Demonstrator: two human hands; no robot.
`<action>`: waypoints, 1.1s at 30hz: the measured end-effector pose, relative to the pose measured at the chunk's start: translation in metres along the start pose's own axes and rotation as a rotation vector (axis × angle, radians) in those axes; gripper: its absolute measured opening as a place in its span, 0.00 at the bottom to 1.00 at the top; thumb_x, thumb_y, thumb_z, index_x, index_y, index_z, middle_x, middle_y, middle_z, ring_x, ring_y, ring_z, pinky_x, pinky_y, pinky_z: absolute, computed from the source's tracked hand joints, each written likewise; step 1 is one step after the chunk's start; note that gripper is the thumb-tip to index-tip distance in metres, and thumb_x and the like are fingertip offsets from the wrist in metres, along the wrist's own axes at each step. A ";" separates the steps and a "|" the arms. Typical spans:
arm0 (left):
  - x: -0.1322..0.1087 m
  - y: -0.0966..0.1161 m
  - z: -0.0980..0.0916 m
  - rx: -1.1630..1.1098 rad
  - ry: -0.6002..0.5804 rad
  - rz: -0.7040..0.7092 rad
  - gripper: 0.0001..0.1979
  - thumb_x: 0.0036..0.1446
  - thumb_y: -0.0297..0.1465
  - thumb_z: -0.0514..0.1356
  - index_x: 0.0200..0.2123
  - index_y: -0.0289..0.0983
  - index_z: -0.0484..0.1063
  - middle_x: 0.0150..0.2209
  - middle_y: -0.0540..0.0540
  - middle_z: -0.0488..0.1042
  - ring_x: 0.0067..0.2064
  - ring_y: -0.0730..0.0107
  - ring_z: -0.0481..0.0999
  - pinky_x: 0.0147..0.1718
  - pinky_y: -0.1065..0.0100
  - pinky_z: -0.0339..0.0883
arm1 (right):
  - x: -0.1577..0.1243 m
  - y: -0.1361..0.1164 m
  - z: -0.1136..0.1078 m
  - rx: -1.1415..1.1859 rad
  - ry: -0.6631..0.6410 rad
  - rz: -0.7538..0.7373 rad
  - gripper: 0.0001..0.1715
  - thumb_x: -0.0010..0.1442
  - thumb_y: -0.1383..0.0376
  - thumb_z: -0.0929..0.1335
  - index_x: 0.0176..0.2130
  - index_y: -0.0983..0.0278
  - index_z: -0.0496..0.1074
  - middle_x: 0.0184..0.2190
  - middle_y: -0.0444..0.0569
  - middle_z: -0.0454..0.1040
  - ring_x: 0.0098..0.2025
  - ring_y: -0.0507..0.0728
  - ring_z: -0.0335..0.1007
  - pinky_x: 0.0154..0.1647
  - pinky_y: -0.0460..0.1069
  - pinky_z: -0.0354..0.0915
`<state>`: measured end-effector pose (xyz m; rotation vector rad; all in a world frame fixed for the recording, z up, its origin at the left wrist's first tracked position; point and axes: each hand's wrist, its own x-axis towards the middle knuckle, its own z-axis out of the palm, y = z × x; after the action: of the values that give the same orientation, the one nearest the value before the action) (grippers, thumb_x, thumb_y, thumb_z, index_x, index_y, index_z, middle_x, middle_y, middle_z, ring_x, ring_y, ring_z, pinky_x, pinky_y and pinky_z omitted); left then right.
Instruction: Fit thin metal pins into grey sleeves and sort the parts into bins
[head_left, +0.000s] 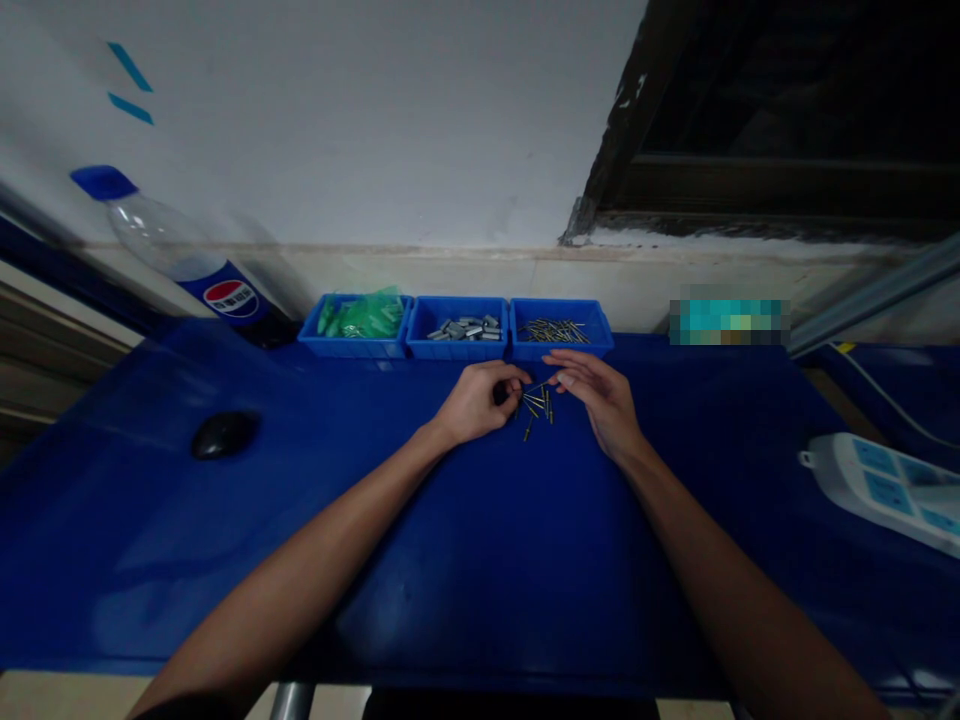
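Several thin metal pins point(534, 403) with brass-coloured parts lie in a small loose heap on the blue tabletop point(480, 560), between my two hands. At the left edge of the heap, my left hand point(481, 402) is closed, thumb and forefinger pressed together; what they hold, if anything, is hidden. On the other side is my right hand point(598, 398), its thumb and forefinger pinched at the end of one pin, its other fingers loosely stretched. Just behind the hands, the right blue bin point(561, 352) holds more such pins.
The middle blue bin point(456, 350) contains small grey metal pieces; the left blue bin point(352, 347) holds a green plastic bag point(371, 315). A cola bottle point(232, 295) stands back left, near a black mouse point(223, 435). At right lies a white-and-blue plastic case point(885, 485).
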<state>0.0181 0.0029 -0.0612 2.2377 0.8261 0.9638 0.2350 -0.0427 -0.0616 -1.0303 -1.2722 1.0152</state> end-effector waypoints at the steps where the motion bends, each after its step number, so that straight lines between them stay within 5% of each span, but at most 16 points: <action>1: 0.000 0.000 0.000 0.009 0.009 0.003 0.14 0.58 0.21 0.60 0.45 0.35 0.81 0.36 0.45 0.81 0.35 0.68 0.80 0.38 0.67 0.74 | 0.000 0.000 0.000 0.004 -0.001 0.002 0.19 0.62 0.60 0.76 0.53 0.53 0.82 0.52 0.49 0.84 0.46 0.60 0.81 0.52 0.58 0.74; 13: -0.001 0.004 -0.001 0.016 0.126 0.006 0.13 0.58 0.22 0.62 0.46 0.34 0.81 0.36 0.46 0.81 0.35 0.70 0.80 0.39 0.67 0.75 | 0.000 0.001 -0.001 0.022 -0.008 0.011 0.18 0.63 0.60 0.75 0.53 0.54 0.82 0.51 0.49 0.84 0.44 0.59 0.80 0.46 0.55 0.73; 21: -0.003 0.006 0.001 0.105 -0.055 0.070 0.18 0.54 0.23 0.62 0.49 0.33 0.81 0.43 0.41 0.81 0.40 0.63 0.82 0.44 0.62 0.77 | 0.000 0.002 -0.002 0.026 -0.017 0.016 0.18 0.63 0.58 0.76 0.53 0.53 0.82 0.50 0.49 0.85 0.43 0.59 0.81 0.46 0.56 0.73; 33: -0.002 0.006 0.000 0.026 0.080 0.032 0.17 0.56 0.21 0.61 0.47 0.33 0.81 0.37 0.45 0.80 0.33 0.70 0.79 0.37 0.68 0.74 | 0.000 0.001 -0.001 0.051 -0.014 0.028 0.17 0.62 0.61 0.76 0.52 0.52 0.83 0.47 0.48 0.85 0.42 0.58 0.81 0.45 0.55 0.72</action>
<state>0.0187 -0.0029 -0.0577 2.2535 0.8441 1.0690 0.2363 -0.0423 -0.0625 -1.0061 -1.2394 1.0728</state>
